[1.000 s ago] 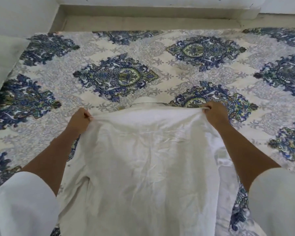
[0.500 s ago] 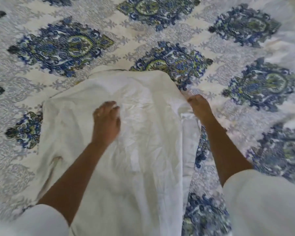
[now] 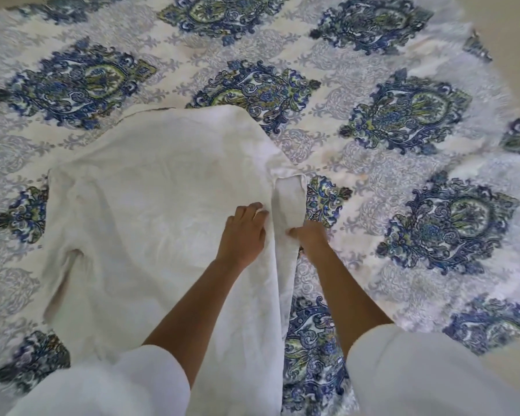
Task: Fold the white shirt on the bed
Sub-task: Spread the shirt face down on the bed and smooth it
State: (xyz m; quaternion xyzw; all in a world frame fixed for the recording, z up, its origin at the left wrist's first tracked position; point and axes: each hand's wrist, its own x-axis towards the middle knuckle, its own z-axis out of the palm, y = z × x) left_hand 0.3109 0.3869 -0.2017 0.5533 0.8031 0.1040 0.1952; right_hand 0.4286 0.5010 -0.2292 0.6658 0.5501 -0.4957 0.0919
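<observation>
- Two bare hands work at the 3 o'clock edge of the white shirt [image 3: 150, 211], near the centre of the view.
- White shirt lies spread on the bed [image 3: 403, 175], mostly flat. Its body runs from centre toward 9 o'clock, and the hem end runs off at 6 o'clock under the person's arms.
- Left grip [image 3: 242, 232] rests on the shirt body just inside that edge. The fingers lie on the cloth, slightly bent and closed round nothing as far as shows. Likely it pins the body so it does not drag when the side comes over.
- Right grip [image 3: 309, 237] is at 3 o'clock of the left one, nearly touching it. It pinches the narrow sleeve strip [image 3: 288, 202], with the thumb on the cloth and the fingers hidden underneath.
- Sleeve strip lies alongside the body edge, pointing to 12 o'clock, with its end squared off on the bed cover.
- Step, my read: first side fold, bringing the sleeve in over the body. Task is early, with no lengthwise fold done yet.
- Rumple [image 3: 66, 265] at 8 o'clock of the shirt is not smoothed and may need flattening.
- Risk: loose cloth shifts if the pin lifts.
</observation>
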